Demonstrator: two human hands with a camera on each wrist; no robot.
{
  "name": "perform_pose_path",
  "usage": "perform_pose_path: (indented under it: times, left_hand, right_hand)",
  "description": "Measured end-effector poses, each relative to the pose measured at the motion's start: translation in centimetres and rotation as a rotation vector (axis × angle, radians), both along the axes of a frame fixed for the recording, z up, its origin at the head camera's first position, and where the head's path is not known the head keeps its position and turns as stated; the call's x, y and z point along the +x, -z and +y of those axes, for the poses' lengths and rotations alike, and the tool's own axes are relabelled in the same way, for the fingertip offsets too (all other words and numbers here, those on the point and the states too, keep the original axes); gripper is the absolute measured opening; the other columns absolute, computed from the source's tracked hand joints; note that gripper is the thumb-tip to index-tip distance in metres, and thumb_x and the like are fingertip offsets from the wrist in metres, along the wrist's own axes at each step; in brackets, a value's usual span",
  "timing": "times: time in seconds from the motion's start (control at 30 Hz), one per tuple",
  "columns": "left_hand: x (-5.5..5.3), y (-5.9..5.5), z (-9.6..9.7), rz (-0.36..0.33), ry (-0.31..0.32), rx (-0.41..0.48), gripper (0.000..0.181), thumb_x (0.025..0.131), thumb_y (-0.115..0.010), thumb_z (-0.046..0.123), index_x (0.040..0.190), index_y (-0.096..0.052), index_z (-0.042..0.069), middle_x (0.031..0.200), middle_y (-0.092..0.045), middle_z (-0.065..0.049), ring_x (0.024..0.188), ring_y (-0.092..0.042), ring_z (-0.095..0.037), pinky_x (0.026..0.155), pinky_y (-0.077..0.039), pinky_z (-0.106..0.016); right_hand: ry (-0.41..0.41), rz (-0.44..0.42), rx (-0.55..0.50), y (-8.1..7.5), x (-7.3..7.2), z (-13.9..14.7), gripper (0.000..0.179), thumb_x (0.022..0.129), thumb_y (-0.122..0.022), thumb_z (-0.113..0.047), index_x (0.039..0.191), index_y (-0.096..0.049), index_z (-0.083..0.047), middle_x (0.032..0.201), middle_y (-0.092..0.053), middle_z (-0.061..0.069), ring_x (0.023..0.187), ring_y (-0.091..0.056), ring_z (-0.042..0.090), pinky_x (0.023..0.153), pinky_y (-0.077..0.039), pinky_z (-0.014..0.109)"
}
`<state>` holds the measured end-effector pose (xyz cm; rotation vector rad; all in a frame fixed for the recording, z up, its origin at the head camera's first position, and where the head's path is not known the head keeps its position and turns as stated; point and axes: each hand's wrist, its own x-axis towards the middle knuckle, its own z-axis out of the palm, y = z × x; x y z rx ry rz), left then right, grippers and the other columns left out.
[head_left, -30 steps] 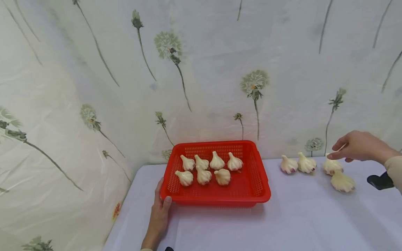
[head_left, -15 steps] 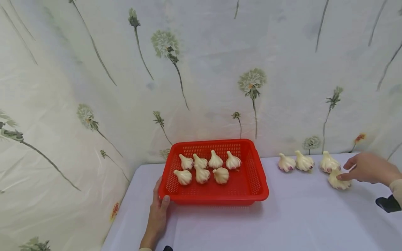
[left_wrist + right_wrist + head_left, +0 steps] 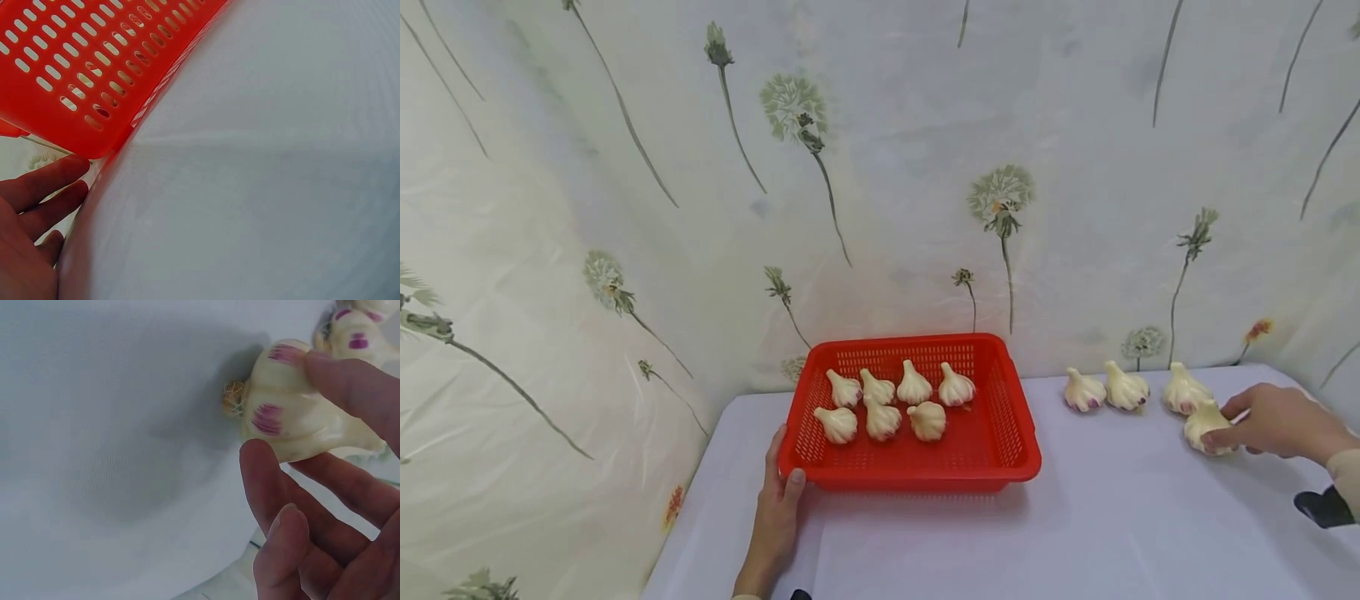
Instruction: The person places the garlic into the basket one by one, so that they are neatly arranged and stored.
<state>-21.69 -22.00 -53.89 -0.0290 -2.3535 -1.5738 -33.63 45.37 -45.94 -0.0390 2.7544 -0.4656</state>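
At the right end of the table my right hand (image 3: 1285, 423) pinches a cream garlic bulb (image 3: 1204, 425) between thumb and fingers. The right wrist view shows this garlic bulb (image 3: 290, 400) close up, with purple streaks and a tuft of brown roots, the thumb on one side and fingers on the other. My left hand (image 3: 777, 512) grips the front left corner of a red plastic basket (image 3: 917, 475), thumb over the rim. In the left wrist view, the left hand's fingers (image 3: 53, 178) lie against the basket's slotted wall (image 3: 75, 122). Several garlic bulbs (image 3: 913, 383) lie inside the basket, mostly in two rows.
Behind the pinched bulb stands another garlic bulb (image 3: 1185, 388), close against it. Two more, a purple-tinged garlic bulb (image 3: 1084, 392) and its neighbouring garlic bulb (image 3: 1126, 388), sit farther left. A white cloth covers the table (image 3: 1075, 533); a dandelion-print curtain (image 3: 895, 208) hangs behind.
My right hand has come down from above the rear bulb to the front one and now pinches it. The left hand and basket stay in place; the head view shifted slightly.
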Motion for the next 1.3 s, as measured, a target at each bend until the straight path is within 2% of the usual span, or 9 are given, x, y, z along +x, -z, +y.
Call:
perform_pose_path:
  times: [0.2, 0.4, 0.5, 0.73, 0.97, 1.3]
  left_hand:
    - [0.0, 0.1, -0.3, 0.006, -0.005, 0.000, 0.064, 0.103, -0.049, 0.027, 0.154, -0.016, 0.047, 0.157, -0.036, 0.005, 0.136, -0.046, -0.022, 0.103, -0.048, -0.047]
    - [-0.2, 0.0, -0.2, 0.012, -0.004, 0.019, 0.064, 0.102, -0.050, 0.028, 0.154, -0.017, 0.047, 0.157, -0.034, 0.008, 0.137, -0.045, -0.022, 0.102, -0.048, -0.046]
    - [-0.2, -0.2, -0.1, -0.006, -0.013, 0.033, 0.064, 0.102, -0.051, 0.031, 0.153, -0.017, 0.049, 0.157, -0.034, 0.009, 0.138, -0.044, -0.023, 0.102, -0.049, -0.048]
    - [-0.1, -0.5, 0.1, -0.043, -0.017, 0.065, 0.063, 0.101, -0.052, 0.035, 0.152, -0.018, 0.052, 0.156, -0.036, 0.007, 0.137, -0.044, -0.024, 0.101, -0.049, -0.050]
    - [0.0, -0.6, 0.3, -0.022, -0.019, 0.035, 0.063, 0.102, -0.051, 0.032, 0.154, -0.018, 0.047, 0.157, -0.035, 0.005, 0.139, -0.043, -0.025, 0.103, -0.047, -0.050]
    - [0.1, -0.4, 0.2, -0.023, -0.026, 0.035, 0.064, 0.101, -0.052, 0.033, 0.153, -0.018, 0.050, 0.156, -0.036, 0.010, 0.137, -0.045, -0.022, 0.101, -0.049, -0.047]
  right_hand:
    - [0.018, -0.033, 0.004, 0.0, -0.3, -0.7, 0.100, 0.064, -0.080, -0.068, 0.112, -0.059, 0.017, 0.083, -0.069, 0.008, 0.068, -0.063, 0.018, 0.058, -0.051, 0.037]
    - [0.018, -0.023, 0.045, -0.2, -0.1, -1.6, 0.068, 0.068, -0.079, -0.060, 0.097, -0.071, 0.000, 0.073, -0.066, -0.002, 0.065, -0.062, 0.016, 0.053, -0.044, 0.035]
    - [0.024, -0.009, 0.068, -0.4, -0.1, -2.0, 0.063, 0.067, -0.079, -0.060, 0.092, -0.070, -0.002, 0.072, -0.063, 0.000, 0.064, -0.061, 0.017, 0.053, -0.043, 0.035]
    - [0.056, 0.021, 0.117, -0.5, 0.1, -3.0, 0.078, 0.064, -0.082, -0.063, 0.094, -0.062, 0.006, 0.072, -0.060, 0.006, 0.064, -0.058, 0.019, 0.055, -0.044, 0.037]
    - [0.067, 0.015, 0.155, -0.4, 0.6, -3.8, 0.078, 0.064, -0.084, -0.060, 0.093, -0.058, 0.008, 0.071, -0.058, 0.009, 0.065, -0.055, 0.022, 0.056, -0.044, 0.036]
    - [0.088, 0.016, 0.146, -0.1, 0.6, -3.9, 0.078, 0.061, -0.086, -0.059, 0.091, -0.059, 0.007, 0.070, -0.058, 0.008, 0.065, -0.053, 0.022, 0.057, -0.043, 0.036]
